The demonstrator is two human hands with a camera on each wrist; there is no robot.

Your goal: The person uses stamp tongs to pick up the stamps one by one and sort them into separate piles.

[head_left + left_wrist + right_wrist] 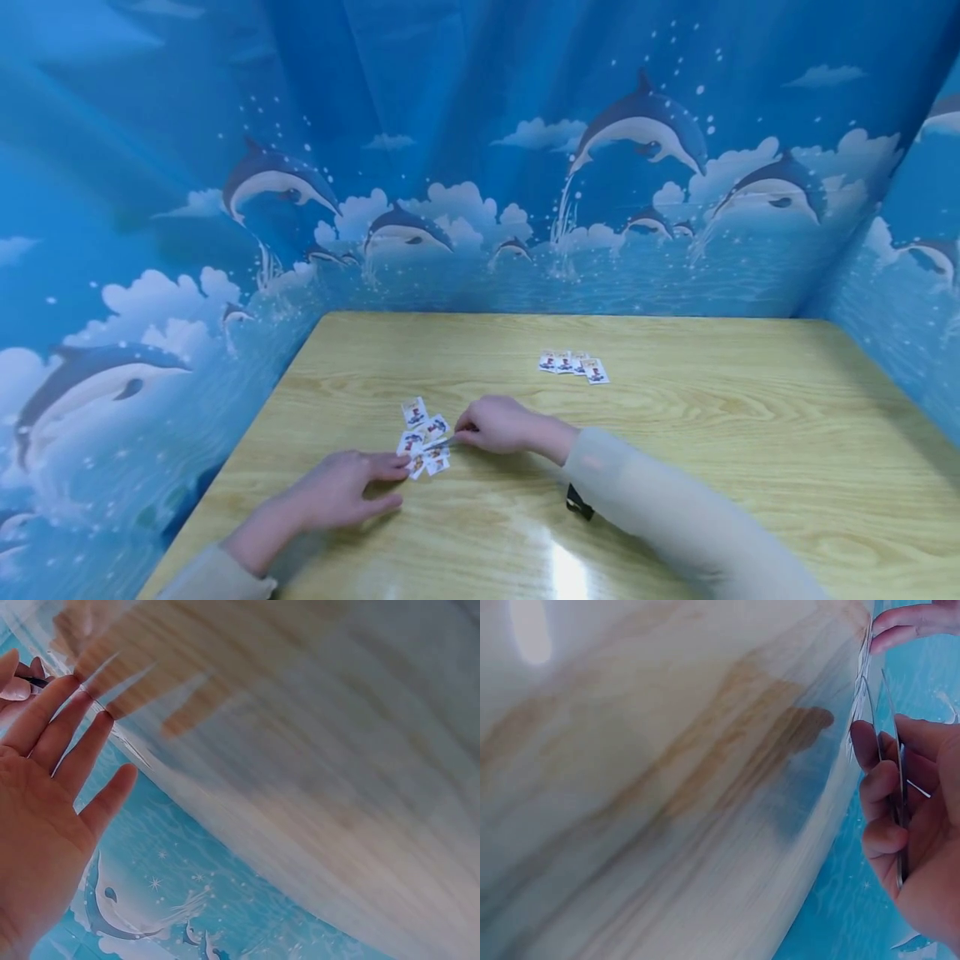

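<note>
My right hand [495, 423] holds a pair of metal tweezers [901, 814], with the fingers curled round its arms. In the right wrist view the two tweezer tips stand slightly apart, close over the table. In the head view they overlap a loose cluster of small printed picture cards [414, 412] on the left side of the table. My left hand [347, 490] lies palm down with fingers extended, its fingertips at the lower left edge of that cluster. The left wrist view shows its fingers [82, 750] straight and spread near the tabletop.
Several similar cards [564, 362] lie in an overlapping row farther back, right of centre. A small black object [577, 502] shows beneath the right sleeve. The wood-grain table [712, 400] meets a blue dolphin-print curtain [450, 167] at the back and sides.
</note>
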